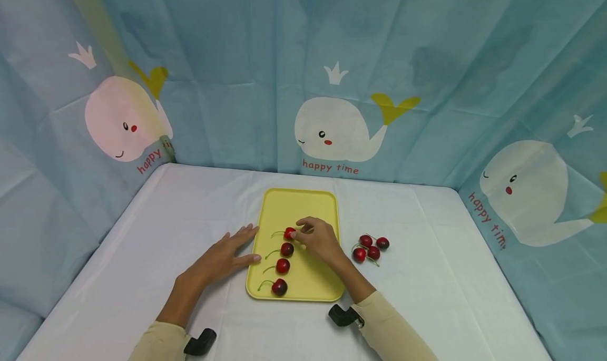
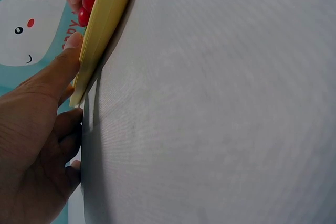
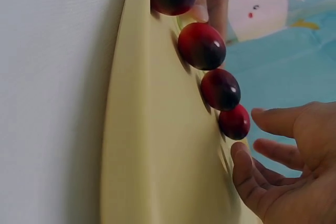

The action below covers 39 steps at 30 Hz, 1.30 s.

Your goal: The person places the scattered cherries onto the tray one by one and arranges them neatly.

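From here I see the left hand (image 1: 218, 261) spread at the left edge of the yellow tray (image 1: 299, 203); the right hand (image 1: 320, 240), fingers parted, is beside the farthest cherry (image 1: 289, 233), fourth from the near edge.

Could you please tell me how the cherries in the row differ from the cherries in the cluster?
The cherries in the row lie on the yellow tray; the cherries in the cluster rest on the white cloth. In the head view, the row's stems point left, while the cluster's point various ways. The right hand is at the row's far end; no hand touches the cluster. Both are reddish with green stems.
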Motion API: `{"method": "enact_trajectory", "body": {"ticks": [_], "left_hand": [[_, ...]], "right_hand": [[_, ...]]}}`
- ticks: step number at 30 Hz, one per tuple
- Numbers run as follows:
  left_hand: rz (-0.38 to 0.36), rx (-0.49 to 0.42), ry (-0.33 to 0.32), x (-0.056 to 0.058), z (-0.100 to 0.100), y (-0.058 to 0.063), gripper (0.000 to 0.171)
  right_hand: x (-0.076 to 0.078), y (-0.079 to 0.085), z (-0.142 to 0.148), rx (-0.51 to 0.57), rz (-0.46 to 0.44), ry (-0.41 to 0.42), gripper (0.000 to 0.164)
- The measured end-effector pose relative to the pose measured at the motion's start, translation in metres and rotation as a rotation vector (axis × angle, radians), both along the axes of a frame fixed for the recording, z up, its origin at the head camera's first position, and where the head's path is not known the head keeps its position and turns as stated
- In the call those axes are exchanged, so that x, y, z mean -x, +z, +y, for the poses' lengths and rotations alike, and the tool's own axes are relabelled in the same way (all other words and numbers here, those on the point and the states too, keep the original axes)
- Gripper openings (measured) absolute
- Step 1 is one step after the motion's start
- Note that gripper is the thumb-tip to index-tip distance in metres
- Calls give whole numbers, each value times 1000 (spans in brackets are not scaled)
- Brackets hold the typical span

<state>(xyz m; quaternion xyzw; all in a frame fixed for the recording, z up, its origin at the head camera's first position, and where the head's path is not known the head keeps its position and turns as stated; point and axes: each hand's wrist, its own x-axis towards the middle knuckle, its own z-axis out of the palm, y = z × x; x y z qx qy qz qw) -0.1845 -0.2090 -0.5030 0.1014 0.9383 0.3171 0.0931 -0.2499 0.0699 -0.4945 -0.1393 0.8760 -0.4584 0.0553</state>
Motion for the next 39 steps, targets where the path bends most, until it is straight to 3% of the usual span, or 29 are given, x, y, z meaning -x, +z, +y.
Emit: {"method": "enact_trajectory", "body": {"ticks": [13, 39], "left_hand": [[-10, 15, 12, 2, 0, -3, 88], [-1, -3, 3, 1, 0, 1, 86]], "right_hand": [[-11, 11, 18, 68, -5, 2, 35], [-30, 18, 65, 25, 42, -84, 34]]}}
